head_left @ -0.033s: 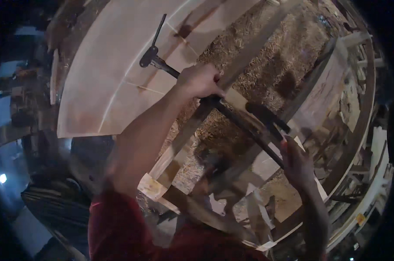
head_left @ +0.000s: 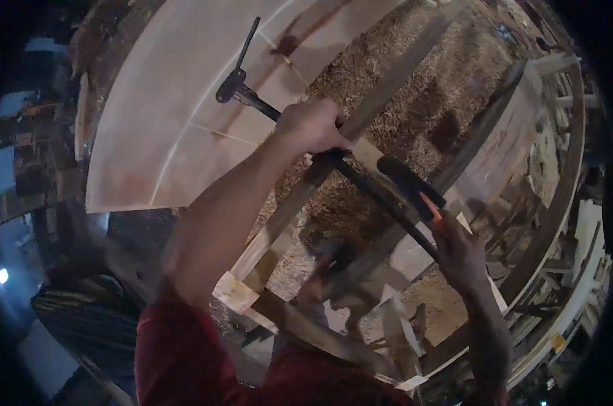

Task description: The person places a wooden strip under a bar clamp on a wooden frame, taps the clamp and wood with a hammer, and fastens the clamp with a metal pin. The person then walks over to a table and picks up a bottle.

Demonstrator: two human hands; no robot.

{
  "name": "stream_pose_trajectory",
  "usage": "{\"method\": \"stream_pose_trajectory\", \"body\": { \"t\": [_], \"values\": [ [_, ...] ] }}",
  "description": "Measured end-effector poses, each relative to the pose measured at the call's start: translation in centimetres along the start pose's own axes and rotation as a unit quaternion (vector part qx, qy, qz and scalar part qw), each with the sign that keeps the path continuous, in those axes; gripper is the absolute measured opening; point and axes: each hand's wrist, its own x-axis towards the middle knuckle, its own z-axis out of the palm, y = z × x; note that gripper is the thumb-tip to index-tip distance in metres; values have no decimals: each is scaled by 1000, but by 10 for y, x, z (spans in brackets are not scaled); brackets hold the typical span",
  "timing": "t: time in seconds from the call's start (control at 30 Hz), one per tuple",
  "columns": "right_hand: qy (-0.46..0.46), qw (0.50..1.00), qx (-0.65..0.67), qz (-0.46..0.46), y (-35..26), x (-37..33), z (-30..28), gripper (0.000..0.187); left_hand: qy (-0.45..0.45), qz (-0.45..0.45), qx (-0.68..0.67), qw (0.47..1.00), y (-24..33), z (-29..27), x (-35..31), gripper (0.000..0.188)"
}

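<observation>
A long dark bar clamp (head_left: pixel 381 196) lies slantwise across a wooden beam (head_left: pixel 289 210), its screw end and thin cross handle over the pale board at upper left. My left hand (head_left: pixel 314 125) is closed around the clamp where it crosses the beam. In my right hand (head_left: pixel 461 250), near the clamp's lower right end, is a hammer with a dark, blocky head (head_left: pixel 409 181) and an orange part of the handle (head_left: pixel 431 206) showing. The hammer's head is just above and right of the bar; whether they touch I cannot tell.
A large pale board (head_left: pixel 137 152) with a curved edge and light lines spreads at upper left. Wood shavings (head_left: pixel 414 101) cover the ground between the beams. A second beam (head_left: pixel 482 128) runs at right, with scrap wood (head_left: pixel 584 257) beyond it. Below, a block-ended crosspiece (head_left: pixel 237 291) lies close to my body.
The hammer in my right hand has tilted and shifted slightly left, so more of its orange handle shows. My left hand stays on the clamp.
</observation>
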Motion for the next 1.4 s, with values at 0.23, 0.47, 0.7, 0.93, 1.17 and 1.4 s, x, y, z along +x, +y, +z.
{"method": "stream_pose_trajectory", "body": {
  "t": [0.23, 0.47, 0.7, 0.93, 1.17, 1.4],
  "values": [
    [-62, 998, -19, -23, -2, 29, 11, 31, 2, -23, 2, 1000, -4, 5, 5, 44],
    [3, 996, -31, -89, 7, 24, 12, 40, -9, -7, -15, 1000, -5, 6, 9, 42],
    [-65, 998, -9, 10, -1, 31, 8, 38, 16, -9, 8, 1000, -8, 12, 11, 45],
    [-35, 999, 10, 6, 8, 29, 17, 29, 2, -24, -3, 1000, -3, 9, 8, 46],
    [-7, 1000, -7, -29, 2, 31, 10, 33, 2, -27, 0, 1000, 0, 5, 5, 46],
    [-30, 999, 1, -23, 4, 25, 17, 32, 16, -2, -1, 1000, 0, 6, 8, 44]
  ]
}}
